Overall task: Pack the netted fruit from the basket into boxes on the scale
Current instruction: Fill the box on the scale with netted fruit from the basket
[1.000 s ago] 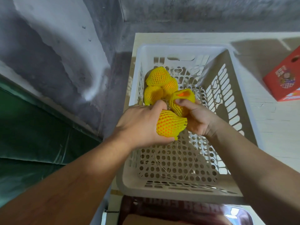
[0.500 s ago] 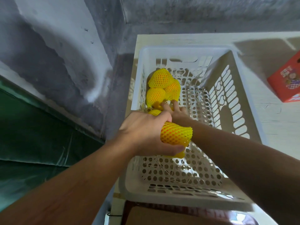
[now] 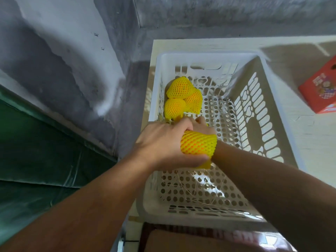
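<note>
A dark box edge lies nearest, below the white basket. Over the basket's middle the left hand curls round a netted fruit. Just beyond, the right hand reaches under it; whether it grips anything cannot be told. Three netted fruits sit in the far left corner. A red box lies far right on the table.

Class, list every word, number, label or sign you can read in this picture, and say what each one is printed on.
Nothing here reads clearly.
Red box: a printed picture and some marks, too small and blurred to read.
Dark crate below the basket: pale lettering, blurred and cut off, not readable.
Basket: cut-out patterns only, no text.
</note>
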Motion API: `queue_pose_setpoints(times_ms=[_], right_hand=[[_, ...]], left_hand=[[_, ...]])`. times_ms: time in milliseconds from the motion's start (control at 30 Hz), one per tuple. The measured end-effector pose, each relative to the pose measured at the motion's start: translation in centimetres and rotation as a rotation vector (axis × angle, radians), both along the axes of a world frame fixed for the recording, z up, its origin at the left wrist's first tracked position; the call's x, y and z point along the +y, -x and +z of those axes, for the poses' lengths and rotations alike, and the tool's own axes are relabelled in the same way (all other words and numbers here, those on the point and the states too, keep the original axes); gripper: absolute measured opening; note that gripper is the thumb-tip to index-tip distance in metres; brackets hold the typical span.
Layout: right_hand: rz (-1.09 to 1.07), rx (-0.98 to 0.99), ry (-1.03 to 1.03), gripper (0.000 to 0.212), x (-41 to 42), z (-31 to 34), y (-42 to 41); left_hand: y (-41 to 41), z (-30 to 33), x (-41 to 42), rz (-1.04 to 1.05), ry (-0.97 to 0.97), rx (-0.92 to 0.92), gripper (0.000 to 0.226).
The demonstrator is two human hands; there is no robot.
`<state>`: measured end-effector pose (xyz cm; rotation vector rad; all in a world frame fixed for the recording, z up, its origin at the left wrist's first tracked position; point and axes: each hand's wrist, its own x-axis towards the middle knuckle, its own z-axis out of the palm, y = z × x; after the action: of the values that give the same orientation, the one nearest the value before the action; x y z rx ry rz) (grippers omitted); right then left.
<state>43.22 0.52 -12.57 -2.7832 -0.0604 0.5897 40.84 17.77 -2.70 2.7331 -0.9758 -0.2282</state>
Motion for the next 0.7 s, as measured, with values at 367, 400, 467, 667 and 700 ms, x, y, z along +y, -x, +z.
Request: queue_pose_setpoints(times_ms=[367,400,467,667,700], right_hand=[[-0.129,-0.334,-0.006,0.087,-6.0,13.1,12.2],[-0.13,-0.357,0.029,0.087,-5.9,14.1,13.7],[-0.116,-0.385,0.101,0.087,-5.7,15.8,16.4],[-0.267,-0.549,-0.08,0.09,-3.8,21.7,24.8],[-0.311,-0.617,-0.135,0.09,-2.9,22.3,26.3]], left_hand=[[2.0,1.6,1.2,0.082,0.247,0.191,0.077],[2.7,2.0,1.4,0.072,0.277,0.213,0.076],[4.3,3.1,2.1,0.037,0.332,0.274,0.077],[11.7,7.9,4.8,0.061,0.678,0.465,0.083],[13.5,8.7,5.4,0.082,0.741,0.469,0.083]])
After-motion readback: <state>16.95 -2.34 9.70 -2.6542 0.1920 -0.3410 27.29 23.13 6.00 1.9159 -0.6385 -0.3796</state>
